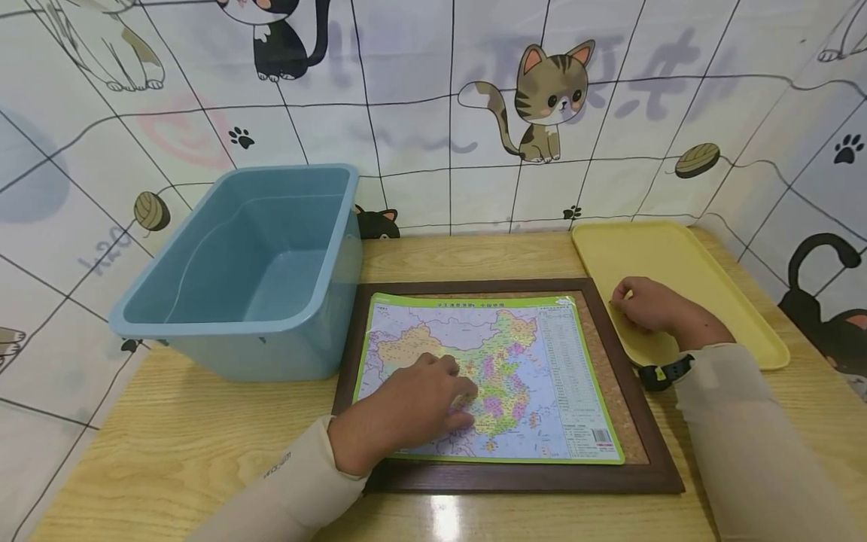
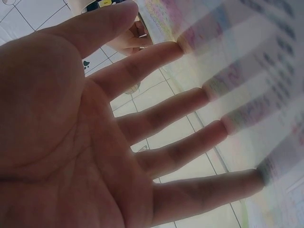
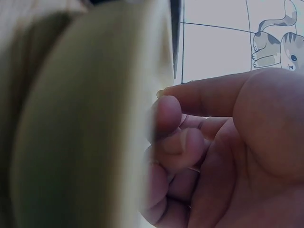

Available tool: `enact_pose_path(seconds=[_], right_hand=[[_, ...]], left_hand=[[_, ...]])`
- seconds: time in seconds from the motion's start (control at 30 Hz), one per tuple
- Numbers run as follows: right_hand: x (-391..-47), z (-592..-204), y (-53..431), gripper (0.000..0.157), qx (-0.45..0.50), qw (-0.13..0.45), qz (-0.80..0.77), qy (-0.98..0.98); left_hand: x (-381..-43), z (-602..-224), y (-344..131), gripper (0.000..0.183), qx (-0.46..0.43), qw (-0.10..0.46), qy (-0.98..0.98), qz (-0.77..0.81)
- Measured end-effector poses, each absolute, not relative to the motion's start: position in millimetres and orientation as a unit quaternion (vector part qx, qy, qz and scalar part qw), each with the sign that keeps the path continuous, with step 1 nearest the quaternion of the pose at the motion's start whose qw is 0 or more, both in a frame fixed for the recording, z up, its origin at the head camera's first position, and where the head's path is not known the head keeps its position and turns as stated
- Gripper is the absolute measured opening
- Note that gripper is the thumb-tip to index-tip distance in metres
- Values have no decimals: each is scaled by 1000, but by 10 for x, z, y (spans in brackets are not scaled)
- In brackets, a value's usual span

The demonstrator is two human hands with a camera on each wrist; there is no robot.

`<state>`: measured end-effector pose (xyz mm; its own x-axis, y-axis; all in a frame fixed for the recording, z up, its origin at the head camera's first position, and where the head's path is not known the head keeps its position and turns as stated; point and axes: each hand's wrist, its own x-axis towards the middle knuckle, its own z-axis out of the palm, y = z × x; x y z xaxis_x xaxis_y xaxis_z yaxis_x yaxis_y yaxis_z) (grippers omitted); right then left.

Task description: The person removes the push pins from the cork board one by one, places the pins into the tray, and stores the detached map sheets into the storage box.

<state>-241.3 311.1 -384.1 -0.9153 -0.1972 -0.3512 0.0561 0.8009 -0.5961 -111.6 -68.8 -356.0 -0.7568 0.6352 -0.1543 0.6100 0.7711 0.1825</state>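
A laminated map of China (image 1: 474,384) with a green border lies on a dark-framed cork board (image 1: 599,331). My left hand (image 1: 420,395) rests on the map's left half. Its fingers (image 2: 161,114) are spread and nearly straight, and the fingertips touch the glossy sheet in the left wrist view. At the right, my right hand (image 1: 646,305) is low over the near left part of a yellow tray (image 1: 650,256). The right fingers (image 3: 178,147) are curled, with thumb and index tips close together by the tray. Anything small between those tips is hidden.
A deep blue plastic tub (image 1: 305,324) stands left of the board on the wooden table (image 1: 203,444). Behind everything hangs a white grid-patterned cloth (image 1: 420,135) with cat drawings. The yellow tray's left edge lies close beside the board's frame.
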Motion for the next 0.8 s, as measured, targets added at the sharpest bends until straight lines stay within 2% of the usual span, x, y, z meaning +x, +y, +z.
enact_pose_path(seconds=[0.8], right_hand=[[-2421,-3874,3123,21,-45,203,-299,932]], left_hand=[[-1119,-3556,-680,32,332,108,935,60]])
